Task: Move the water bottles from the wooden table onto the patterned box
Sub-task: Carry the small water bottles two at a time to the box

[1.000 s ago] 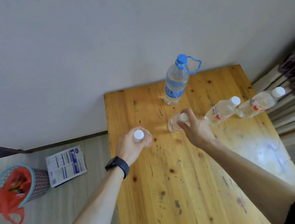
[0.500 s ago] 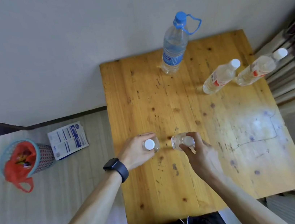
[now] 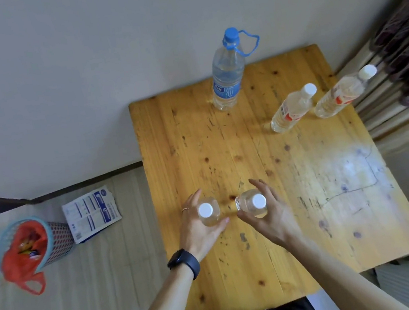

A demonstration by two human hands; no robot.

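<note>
both small bottles have come back toward the near side of the table point(image 3: 308, 192), grips lower on the bodies now.
left hand point(image 3: 198, 232) wraps the left bottle point(image 3: 207, 213) and right hand point(image 3: 267, 219) cups the right bottle point(image 3: 253, 204), fingers splayed, thumbs on; lifted or standing, hard to say from above. small clear plastic, seemingly full: light, slightly squashy, slick, so take the body just under the cap. far side: big bottle point(image 3: 226, 78) and two tall bottles point(image 3: 294, 108) point(image 3: 339, 95), all holding clear liquid. floor basket point(image 3: 58, 241) holds a red bag point(image 3: 25, 256). no box in view.
</note>
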